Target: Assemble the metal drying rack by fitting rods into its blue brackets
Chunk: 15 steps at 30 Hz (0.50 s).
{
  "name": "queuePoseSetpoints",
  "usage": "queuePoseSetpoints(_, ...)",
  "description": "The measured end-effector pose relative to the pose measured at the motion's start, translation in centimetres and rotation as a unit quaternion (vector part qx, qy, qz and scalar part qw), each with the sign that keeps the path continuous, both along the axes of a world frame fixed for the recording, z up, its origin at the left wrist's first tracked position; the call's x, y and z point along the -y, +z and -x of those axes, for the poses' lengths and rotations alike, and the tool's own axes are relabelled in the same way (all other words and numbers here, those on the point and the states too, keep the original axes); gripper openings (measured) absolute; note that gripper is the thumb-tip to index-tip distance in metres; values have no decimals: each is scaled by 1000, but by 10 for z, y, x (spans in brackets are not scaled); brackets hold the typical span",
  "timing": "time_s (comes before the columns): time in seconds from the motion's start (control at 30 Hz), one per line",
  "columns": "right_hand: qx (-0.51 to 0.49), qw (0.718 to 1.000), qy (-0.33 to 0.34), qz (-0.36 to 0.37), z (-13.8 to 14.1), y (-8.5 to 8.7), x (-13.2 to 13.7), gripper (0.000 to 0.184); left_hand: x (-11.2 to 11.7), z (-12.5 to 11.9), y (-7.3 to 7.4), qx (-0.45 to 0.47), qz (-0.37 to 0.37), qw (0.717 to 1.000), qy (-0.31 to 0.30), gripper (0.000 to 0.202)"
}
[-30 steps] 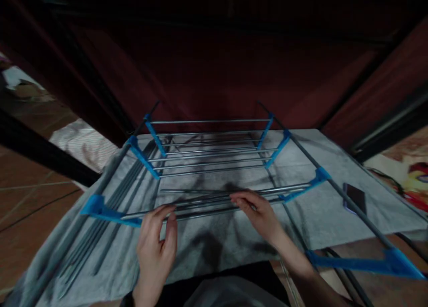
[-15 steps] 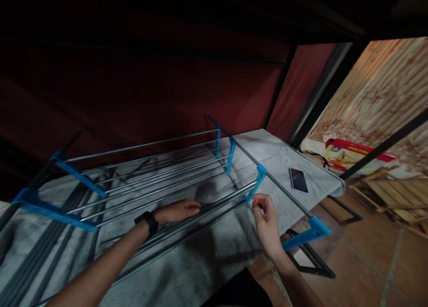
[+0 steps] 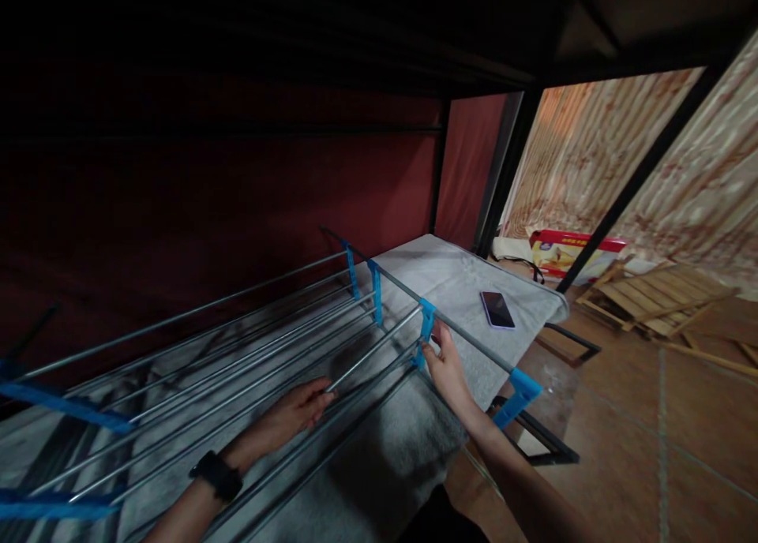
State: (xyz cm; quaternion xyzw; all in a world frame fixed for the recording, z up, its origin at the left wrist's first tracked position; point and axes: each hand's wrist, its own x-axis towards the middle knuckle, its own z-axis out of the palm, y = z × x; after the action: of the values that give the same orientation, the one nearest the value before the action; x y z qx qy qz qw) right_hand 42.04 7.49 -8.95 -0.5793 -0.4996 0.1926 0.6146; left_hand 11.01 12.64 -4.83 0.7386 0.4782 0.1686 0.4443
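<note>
A rack of thin metal rods and blue plastic brackets lies over a grey cloth. My left hand (image 3: 299, 407) is closed around one metal rod (image 3: 376, 349), which slants up to a blue bracket (image 3: 427, 316). At that bracket, my right hand (image 3: 448, 369) grips the blue plastic from the right side, thumb and fingers bent around its lower part. A long grey tube (image 3: 467, 335) runs through the tops of the right-hand brackets. More parallel rods reach left to another blue bracket (image 3: 65, 405). A dark watch band circles my left wrist.
A phone (image 3: 497, 310) lies on the grey cloth (image 3: 438, 259) beyond the rack. To the right, a red and yellow box (image 3: 568, 251) and wooden slatted pieces (image 3: 657, 298) rest on the tiled floor. Black metal posts (image 3: 521, 164) stand around the surface.
My left hand now holds the rod, whose end has come up to the blue bracket's upper part. My right hand has risen along that bracket. The view has shifted right.
</note>
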Motion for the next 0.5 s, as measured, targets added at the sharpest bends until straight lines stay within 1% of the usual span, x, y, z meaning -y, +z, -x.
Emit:
queuePoseSetpoints(0.1,-4,1000,-14,-1,-2,8,-4,50,-8,1,14,-42,-53,997,-24,51)
queuePoseSetpoints(0.13,-2,1000,-22,-1,-3,10,-5,49,-10,2,18,-57,-85,994,-25,50)
queuePoseSetpoints(0.27,4,999,-35,7,-6,11,-10,51,-7,7,27,-130,-175,976,-25,53)
queuePoseSetpoints(0.37,3,1000,-23,6,-9,13,-12,50,2,12,37,-199,-241,950,-16,53)
queuePoseSetpoints(0.5,8,1000,-17,2,-12,17,-14,47,10,18,63,-273,-320,907,-3,54)
